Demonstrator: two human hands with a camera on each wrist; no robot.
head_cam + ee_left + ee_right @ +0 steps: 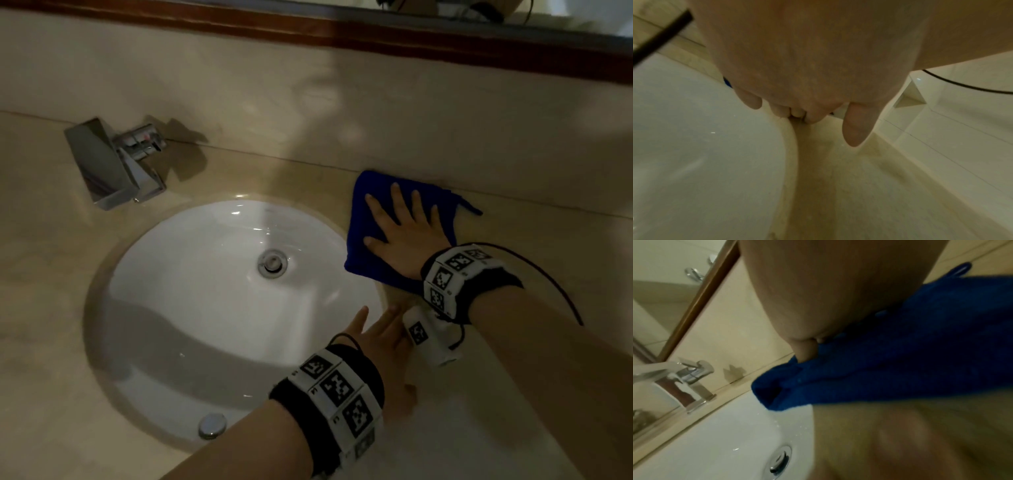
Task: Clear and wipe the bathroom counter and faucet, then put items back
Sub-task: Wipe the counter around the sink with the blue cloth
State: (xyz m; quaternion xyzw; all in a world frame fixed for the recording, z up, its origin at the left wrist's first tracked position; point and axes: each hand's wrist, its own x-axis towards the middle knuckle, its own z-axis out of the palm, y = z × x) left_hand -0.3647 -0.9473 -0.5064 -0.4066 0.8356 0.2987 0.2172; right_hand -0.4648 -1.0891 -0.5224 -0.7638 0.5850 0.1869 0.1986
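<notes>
1. Right hand (pixel 406 236): laid flat, fingers spread and straight, palm down on the blue cloth (pixel 383 219). Grip apart, pressing, not curled round anything.
2. Blue cloth: folded, lying on the table (pixel 513 240) to the right of the sink (pixel 205 274), near the table's back edge. Its near-left corner overhangs the basin rim in the right wrist view. The part under the palm is hidden.
3. Left hand (pixel 380 346): on the table at the sink's right rim, nearer the front edge, fingers extended and close together. Grip apart, holding nothing. Its far side is covered by the right wrist's camera unit (pixel 428 337).
4. Faucet (pixel 114 164): chrome, at the table's back edge, behind and left of the sink, well apart from both hands.
5. Sink: white oval basin with drain (pixel 273 263); the front rim is partly cut off by the left forearm.
6. Mirror frame (pixel 308 31): wooden strip above the backsplash; the reflection is cropped and unreadable.
7. Both wrist views are blurred and largely filled by skin.
</notes>
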